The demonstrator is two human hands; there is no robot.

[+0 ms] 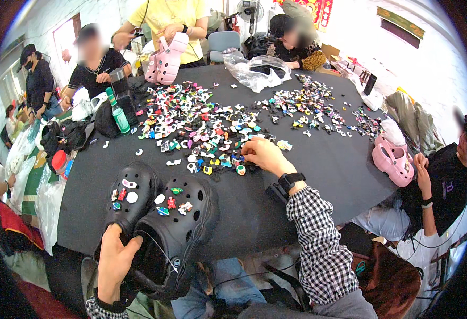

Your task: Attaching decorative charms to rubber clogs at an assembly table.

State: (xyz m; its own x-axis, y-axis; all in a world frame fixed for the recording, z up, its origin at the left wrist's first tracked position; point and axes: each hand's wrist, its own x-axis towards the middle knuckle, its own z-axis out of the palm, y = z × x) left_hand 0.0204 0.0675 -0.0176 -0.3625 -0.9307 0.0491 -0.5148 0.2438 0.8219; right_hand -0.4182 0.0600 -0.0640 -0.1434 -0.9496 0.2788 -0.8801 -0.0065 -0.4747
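Note:
My left hand [115, 260] grips a pair of black clogs at their heel openings, thumb inside. The left clog [138, 186] and the right clog [199, 215] point away from me over the table's near edge. Each carries several small charms on its toe: white, red, green and blue shapes. A thin white tie hangs in the right clog's opening. At the near edge of a big heap of colourful shoe charms [196, 117], my right hand [269, 155] has its fingertips pinched down among the pieces. What lies between those fingers is hidden.
On the black table [318, 181], a second charm heap [302, 106] lies farther right. Pink clogs [167, 58] are held by a person across; another pink clog [392, 159] is by a person at right. A green bottle [117, 111] and clear plastic bag [257, 72] also stand there.

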